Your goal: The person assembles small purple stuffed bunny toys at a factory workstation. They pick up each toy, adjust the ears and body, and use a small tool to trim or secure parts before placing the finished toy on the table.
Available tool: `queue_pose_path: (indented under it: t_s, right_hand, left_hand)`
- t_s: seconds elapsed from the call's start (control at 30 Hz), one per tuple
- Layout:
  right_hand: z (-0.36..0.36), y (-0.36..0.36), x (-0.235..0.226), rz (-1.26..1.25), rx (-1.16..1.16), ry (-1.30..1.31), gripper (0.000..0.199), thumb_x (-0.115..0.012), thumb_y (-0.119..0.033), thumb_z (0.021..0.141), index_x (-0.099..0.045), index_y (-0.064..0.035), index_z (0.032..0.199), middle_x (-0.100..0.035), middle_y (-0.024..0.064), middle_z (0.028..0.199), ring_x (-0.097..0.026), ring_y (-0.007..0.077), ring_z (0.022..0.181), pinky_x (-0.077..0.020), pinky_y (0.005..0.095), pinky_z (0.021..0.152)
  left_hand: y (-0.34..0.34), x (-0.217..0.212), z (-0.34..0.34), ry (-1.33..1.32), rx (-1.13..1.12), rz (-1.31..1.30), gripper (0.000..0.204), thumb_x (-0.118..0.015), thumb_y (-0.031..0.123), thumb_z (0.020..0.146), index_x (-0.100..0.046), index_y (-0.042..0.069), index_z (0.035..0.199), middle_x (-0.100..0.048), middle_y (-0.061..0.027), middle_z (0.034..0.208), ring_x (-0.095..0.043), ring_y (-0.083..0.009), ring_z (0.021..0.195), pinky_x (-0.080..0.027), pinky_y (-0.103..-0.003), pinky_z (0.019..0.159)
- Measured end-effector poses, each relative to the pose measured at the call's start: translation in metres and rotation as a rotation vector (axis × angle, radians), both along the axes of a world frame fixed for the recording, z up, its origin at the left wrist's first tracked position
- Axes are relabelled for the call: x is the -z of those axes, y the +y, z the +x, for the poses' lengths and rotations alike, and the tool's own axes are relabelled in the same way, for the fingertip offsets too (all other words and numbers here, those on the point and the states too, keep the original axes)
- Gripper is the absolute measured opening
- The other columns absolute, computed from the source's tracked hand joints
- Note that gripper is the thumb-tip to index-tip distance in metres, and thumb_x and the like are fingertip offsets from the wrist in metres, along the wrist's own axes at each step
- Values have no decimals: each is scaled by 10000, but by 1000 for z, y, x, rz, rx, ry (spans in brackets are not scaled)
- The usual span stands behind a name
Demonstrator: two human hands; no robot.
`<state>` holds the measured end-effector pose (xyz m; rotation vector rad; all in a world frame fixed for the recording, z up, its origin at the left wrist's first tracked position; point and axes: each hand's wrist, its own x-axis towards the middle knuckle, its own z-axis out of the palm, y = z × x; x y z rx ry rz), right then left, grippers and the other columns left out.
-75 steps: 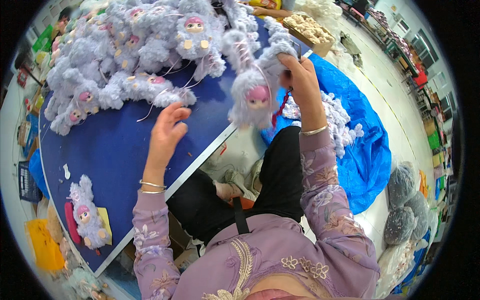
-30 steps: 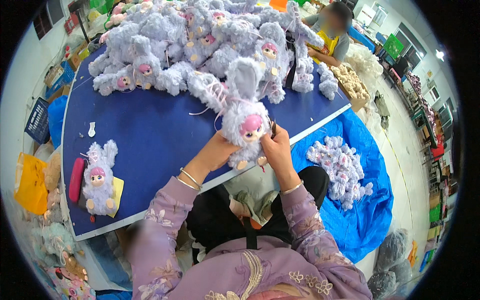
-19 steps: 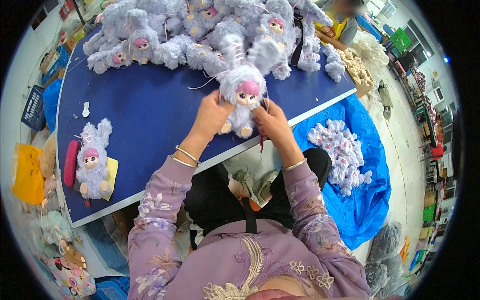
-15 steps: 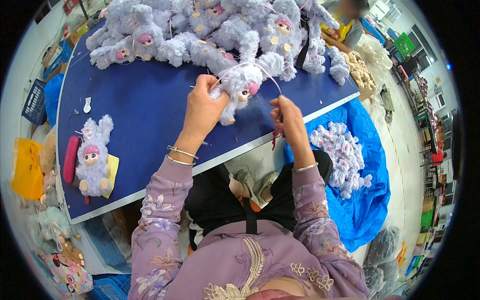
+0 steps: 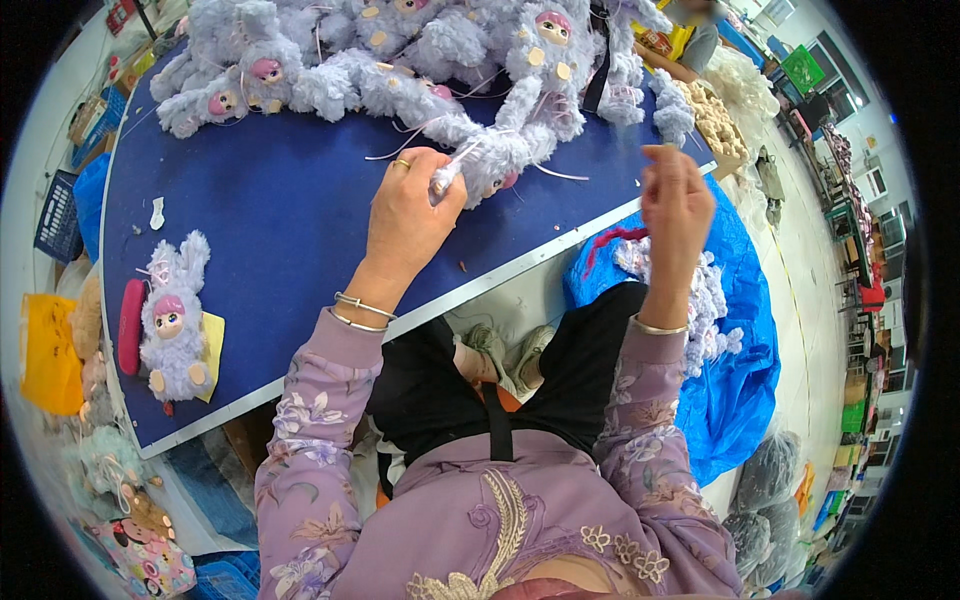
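Observation:
My left hand (image 5: 415, 210) is closed around a pale lilac plush doll (image 5: 500, 160) with a pink-topped face, near the table's front edge. Thin pale ribbons trail from the doll, one lying to its right on the blue table. My right hand (image 5: 680, 205) is raised to the right, beyond the table edge, slightly blurred, its fingers pinched together. From it swings a dark red cord (image 5: 612, 238); whatever else it grips is hidden. A finished-looking doll (image 5: 172, 320) lies at the table's left, between a pink case (image 5: 131, 327) and a yellow paper (image 5: 213, 345).
Many lilac plush dolls (image 5: 330, 85) are heaped along the table's far side. Right of the table, a blue sheet (image 5: 735, 410) holds small lilac plush pieces (image 5: 708, 335). A co-worker (image 5: 690, 45) is at the far right, near a box of beige pieces (image 5: 715, 125).
My right hand has moved right and slightly up, away from the doll, the red cord swinging out. The ribbon it was pulling now lies loose. The doll has tilted lower in my left hand.

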<state>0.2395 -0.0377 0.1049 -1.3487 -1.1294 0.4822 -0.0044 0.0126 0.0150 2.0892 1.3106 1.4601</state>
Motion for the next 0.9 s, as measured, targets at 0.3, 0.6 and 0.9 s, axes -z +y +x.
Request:
queue_pose_path:
  t_s: [0.3,0.6,0.9]
  right_hand:
    - [-67,-4,21,-68,-417,-773,217,-601,-184,872,-622,29,833,-624,215,759,-615,373,694,-480,447,632]
    - [-68,21,26,-324,-443,-1142,254,-569,-210,871,-631,9,761,-618,214,713,-616,397,702,-494,463,632]
    - [-74,49,15,-392,-737,-1407,99,-613,-88,700,-668,-16,741,-656,183,734,-651,362,711,-520,441,619]
  left_hand:
    - [-4,-1,6,-29,35,22,210,-650,118,791,-563,-10,934,-560,-140,950,-582,-316,842,-488,-387,721]
    - [-7,0,12,-16,83,44,231,-696,78,765,-568,-9,937,-599,-143,925,-599,-301,848,-489,-376,743]
    - [-11,5,15,32,182,-56,264,-705,126,739,-593,6,945,-629,-167,896,-599,-330,876,-491,-397,741]
